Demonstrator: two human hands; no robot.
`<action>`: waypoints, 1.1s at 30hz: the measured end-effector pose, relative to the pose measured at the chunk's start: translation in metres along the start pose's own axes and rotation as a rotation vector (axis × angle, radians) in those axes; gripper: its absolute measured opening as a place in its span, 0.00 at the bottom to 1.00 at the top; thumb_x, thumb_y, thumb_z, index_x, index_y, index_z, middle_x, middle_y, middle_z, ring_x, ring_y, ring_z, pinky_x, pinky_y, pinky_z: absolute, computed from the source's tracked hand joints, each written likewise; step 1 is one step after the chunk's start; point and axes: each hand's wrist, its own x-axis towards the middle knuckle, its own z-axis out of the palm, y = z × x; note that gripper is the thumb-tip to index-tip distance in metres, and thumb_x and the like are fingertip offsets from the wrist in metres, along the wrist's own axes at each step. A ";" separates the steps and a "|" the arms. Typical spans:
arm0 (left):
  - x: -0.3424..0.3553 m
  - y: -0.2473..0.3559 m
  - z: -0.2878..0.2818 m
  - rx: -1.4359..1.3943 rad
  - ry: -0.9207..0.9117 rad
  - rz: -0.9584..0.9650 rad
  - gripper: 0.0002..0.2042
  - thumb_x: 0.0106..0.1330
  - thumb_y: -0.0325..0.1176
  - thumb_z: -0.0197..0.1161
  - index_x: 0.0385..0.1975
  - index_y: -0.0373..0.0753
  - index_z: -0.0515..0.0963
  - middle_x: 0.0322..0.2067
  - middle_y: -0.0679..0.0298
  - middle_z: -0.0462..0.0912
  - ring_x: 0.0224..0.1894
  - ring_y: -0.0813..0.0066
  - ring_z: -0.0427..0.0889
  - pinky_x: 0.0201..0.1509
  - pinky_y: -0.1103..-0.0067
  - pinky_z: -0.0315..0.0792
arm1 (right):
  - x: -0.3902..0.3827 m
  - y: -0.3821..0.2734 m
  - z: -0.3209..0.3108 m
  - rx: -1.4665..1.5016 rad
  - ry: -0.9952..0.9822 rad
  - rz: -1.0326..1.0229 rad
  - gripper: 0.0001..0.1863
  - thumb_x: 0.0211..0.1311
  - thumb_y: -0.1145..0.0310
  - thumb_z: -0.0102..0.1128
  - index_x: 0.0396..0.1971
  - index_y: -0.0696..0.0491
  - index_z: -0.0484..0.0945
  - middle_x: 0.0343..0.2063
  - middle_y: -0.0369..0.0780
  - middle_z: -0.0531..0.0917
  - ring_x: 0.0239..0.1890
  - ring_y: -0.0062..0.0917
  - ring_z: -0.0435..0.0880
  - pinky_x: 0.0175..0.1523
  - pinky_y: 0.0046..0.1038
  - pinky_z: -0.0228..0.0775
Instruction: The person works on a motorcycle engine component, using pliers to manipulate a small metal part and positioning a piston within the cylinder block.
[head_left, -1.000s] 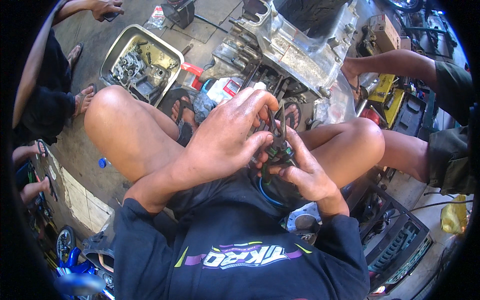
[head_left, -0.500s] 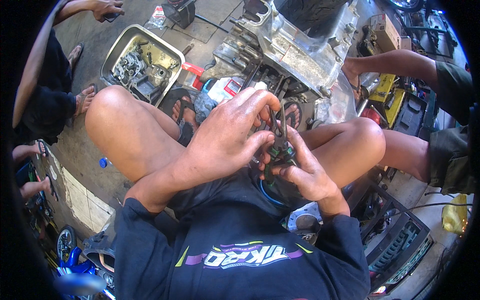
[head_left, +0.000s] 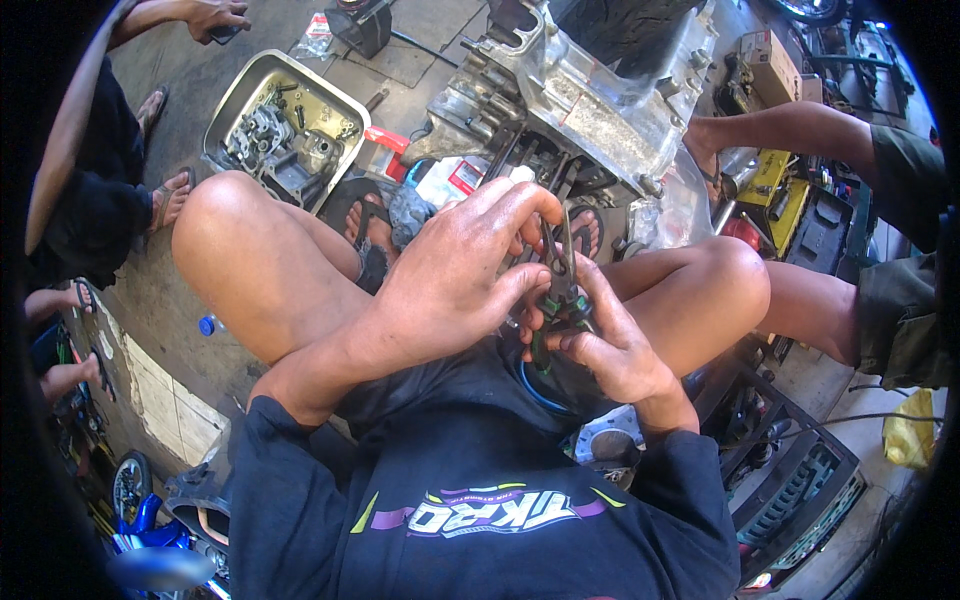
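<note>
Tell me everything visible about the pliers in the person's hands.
The dark metal pliers with green-and-black handles stand nearly upright between the knees, slim nose pointing up and away. The right hand wraps the handles from below; the left hand arches over, fingertips by the nose. What the tip bites is hidden.

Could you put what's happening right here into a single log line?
left hand: over small part, touching pliers | right hand: grips pliers | setting: engine case ahead, parts tray on floor

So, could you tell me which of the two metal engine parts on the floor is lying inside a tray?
The small engine part at upper left, inside the metal tray. The big engine case sits straight on the floor.
</note>
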 end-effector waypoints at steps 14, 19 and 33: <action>0.000 0.000 0.000 -0.027 0.003 -0.022 0.21 0.55 0.23 0.71 0.49 0.37 0.72 0.37 0.59 0.76 0.38 0.68 0.80 0.45 0.73 0.74 | -0.001 0.001 -0.005 -0.012 -0.073 -0.089 0.42 0.57 0.85 0.40 0.74 0.55 0.45 0.46 0.41 0.74 0.48 0.25 0.77 0.52 0.31 0.75; -0.001 0.000 0.000 0.066 0.015 0.010 0.14 0.56 0.27 0.72 0.41 0.38 0.76 0.39 0.58 0.77 0.38 0.66 0.80 0.46 0.72 0.73 | -0.003 0.000 -0.004 -0.073 -0.074 -0.068 0.42 0.57 0.85 0.41 0.74 0.55 0.45 0.46 0.41 0.74 0.48 0.25 0.77 0.53 0.31 0.74; 0.003 -0.005 -0.003 0.355 0.034 0.156 0.08 0.51 0.32 0.74 0.31 0.42 0.83 0.42 0.62 0.77 0.49 0.61 0.76 0.55 0.68 0.68 | -0.005 0.004 -0.010 0.039 -0.145 0.003 0.45 0.59 0.82 0.44 0.76 0.54 0.37 0.61 0.44 0.71 0.63 0.30 0.73 0.64 0.32 0.68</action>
